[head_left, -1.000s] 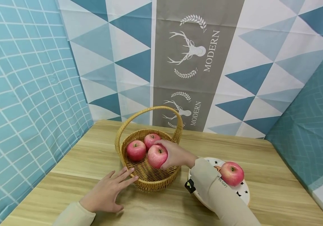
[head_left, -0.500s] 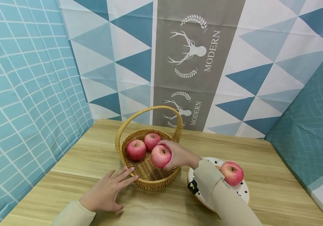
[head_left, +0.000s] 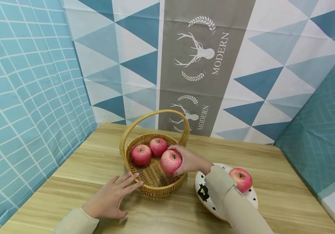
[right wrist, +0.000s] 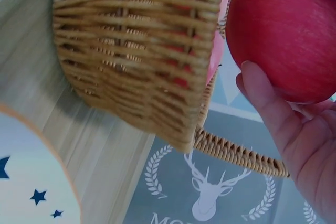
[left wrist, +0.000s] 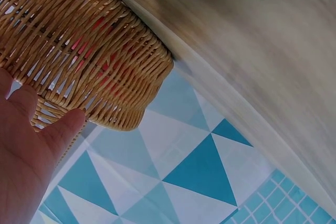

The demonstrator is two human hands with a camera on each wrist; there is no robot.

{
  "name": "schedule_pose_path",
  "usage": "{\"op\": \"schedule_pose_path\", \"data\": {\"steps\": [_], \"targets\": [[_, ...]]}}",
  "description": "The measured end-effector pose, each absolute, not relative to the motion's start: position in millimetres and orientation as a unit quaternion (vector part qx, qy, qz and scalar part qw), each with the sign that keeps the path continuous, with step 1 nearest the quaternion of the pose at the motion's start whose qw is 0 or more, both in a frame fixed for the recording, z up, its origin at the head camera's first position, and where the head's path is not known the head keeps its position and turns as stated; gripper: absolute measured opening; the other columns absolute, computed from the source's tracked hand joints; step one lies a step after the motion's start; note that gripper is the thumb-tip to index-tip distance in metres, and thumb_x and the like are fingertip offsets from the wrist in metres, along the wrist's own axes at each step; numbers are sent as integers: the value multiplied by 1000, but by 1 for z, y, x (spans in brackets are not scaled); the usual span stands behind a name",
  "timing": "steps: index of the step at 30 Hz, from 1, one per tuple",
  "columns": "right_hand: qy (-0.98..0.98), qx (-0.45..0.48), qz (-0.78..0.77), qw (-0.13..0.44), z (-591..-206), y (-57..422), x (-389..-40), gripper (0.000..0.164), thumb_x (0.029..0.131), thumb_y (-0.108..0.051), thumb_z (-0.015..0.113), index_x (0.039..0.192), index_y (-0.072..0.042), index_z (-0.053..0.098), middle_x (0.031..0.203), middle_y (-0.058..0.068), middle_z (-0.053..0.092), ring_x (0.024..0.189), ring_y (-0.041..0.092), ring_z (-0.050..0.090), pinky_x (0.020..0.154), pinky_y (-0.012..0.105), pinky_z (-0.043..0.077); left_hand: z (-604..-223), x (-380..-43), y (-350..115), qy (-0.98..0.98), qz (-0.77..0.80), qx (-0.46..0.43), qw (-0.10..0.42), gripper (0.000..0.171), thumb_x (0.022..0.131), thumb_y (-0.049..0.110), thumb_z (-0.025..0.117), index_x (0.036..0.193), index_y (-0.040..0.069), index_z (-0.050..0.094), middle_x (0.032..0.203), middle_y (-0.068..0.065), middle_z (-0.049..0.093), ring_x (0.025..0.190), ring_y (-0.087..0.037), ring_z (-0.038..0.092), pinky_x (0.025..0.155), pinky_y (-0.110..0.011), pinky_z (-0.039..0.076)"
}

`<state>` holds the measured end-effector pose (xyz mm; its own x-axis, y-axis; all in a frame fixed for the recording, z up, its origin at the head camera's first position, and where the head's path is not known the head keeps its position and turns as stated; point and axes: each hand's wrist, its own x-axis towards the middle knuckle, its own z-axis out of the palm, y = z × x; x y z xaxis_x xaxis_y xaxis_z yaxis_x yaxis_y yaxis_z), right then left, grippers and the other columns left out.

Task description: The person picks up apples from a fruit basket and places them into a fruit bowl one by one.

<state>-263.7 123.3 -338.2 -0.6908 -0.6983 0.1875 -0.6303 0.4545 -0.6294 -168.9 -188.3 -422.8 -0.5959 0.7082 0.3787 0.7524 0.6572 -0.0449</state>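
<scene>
In the head view, my right hand [head_left: 188, 160] grips a pink-red apple [head_left: 169, 162], thumb and fingers curled round its right side. The held apple is over the right part of a wicker basket [head_left: 160, 192]; in the right wrist view, this apple [right wrist: 286, 40] is above the basket's rim. Two more apples, one on the left [head_left: 141, 156] and one farther back [head_left: 158, 147], lie inside the basket. My left hand [head_left: 110, 199] has its fingers spread, with the fingertips on the basket's near left rim and nothing in its grasp.
A round white plate [head_left: 201, 180] printed with stars stands to the right of the basket, partly behind my right sleeve. Another apple [head_left: 242, 180] sits on it. The basket's tall arched handle [head_left: 155, 113] rises over its opening. Patterned cloth [head_left: 135, 48] hangs behind the wooden table.
My right hand has shifted a little to the right with the apple, away from the two apples in the basket. My left hand has stayed at the rim.
</scene>
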Motion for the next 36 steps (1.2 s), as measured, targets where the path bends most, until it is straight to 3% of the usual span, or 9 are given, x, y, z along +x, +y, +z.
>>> {"op": "schedule_pose_path", "data": {"steps": [16, 24, 36], "targets": [[841, -386, -373, 67, -342, 150, -270, 81, 59, -9, 80, 131, 0, 45, 120, 11, 56, 107, 25, 55, 91, 38, 47, -427, -171, -189, -888, -61, -415, 191, 105, 50, 45, 86, 142, 17, 45, 143, -15, 46, 124, -40, 48, 81, -62, 47], [826, -395, -398, 59, -346, 164, -267, 79, 59, -9, 79, 129, 0, 46, 119, 13, 56, 107, 27, 55, 90, 39, 48, -426, -170, -193, -885, -53, -416, 203, 104, 50, 46, 87, 141, 16, 47, 147, -10, 43, 125, -38, 47, 82, -60, 48], [849, -364, -380, 48, -342, 186, -264, 81, 60, -10, 81, 132, 1, 45, 122, 14, 55, 108, 29, 55, 87, 39, 49, -429, -171, -190, -883, -63, -417, 205, 104, 48, 44, 86, 140, 16, 48, 144, -13, 46, 124, -39, 48, 82, -60, 47]]}}
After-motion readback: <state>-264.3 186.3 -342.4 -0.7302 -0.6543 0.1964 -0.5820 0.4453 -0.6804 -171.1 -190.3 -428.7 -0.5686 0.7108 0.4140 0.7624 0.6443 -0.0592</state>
